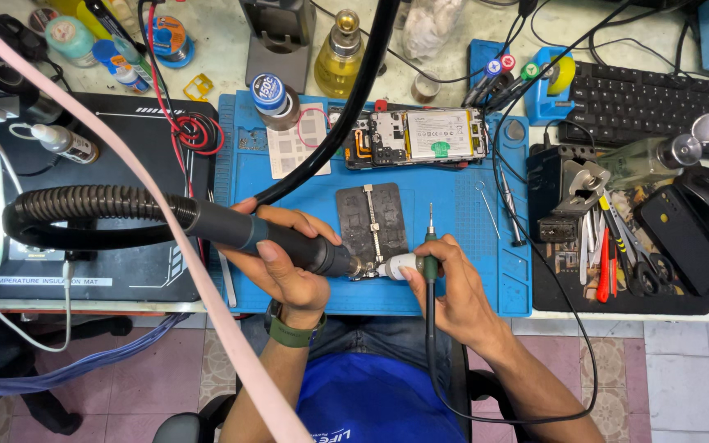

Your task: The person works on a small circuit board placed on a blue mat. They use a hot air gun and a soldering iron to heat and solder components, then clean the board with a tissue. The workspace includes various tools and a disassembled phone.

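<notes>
Heat was being applied, as far as could be judged, to a small part clamped in the dark holder [372, 230] at the middle of the blue mat [453, 271]. The left hand [285, 258] was wrapped closed around the grey hot-air handle [272, 238], whose metal nozzle was pointed at the lower edge of the holder; its ribbed black hose [84, 205] was looped off to the left. The right hand [453, 283] was closed in a pen grip on a thin green-handled tool [431, 250], held upright just beside the nozzle, with its black cord [430, 361] trailing down past the lap. A whitish piece [395, 265] sat between nozzle and tool; what it was could not be told. The step was judged to be mid-way: both tools were at the work, nothing had been lifted clear. The next move was judged to call for a steady nozzle and a light, exact touch of the tool tip.

An opened phone [416, 135] with its white battery was laid at the top of the mat. Beside it, a round blue-capped jar [271, 97] was set, and behind it a glass bottle of yellow liquid [338, 57] with a brass top. A small white dropper bottle [63, 141] with a dark label was laid on the black mat [125, 164] at left, whose lower edge carried a line of white lettering.
</notes>
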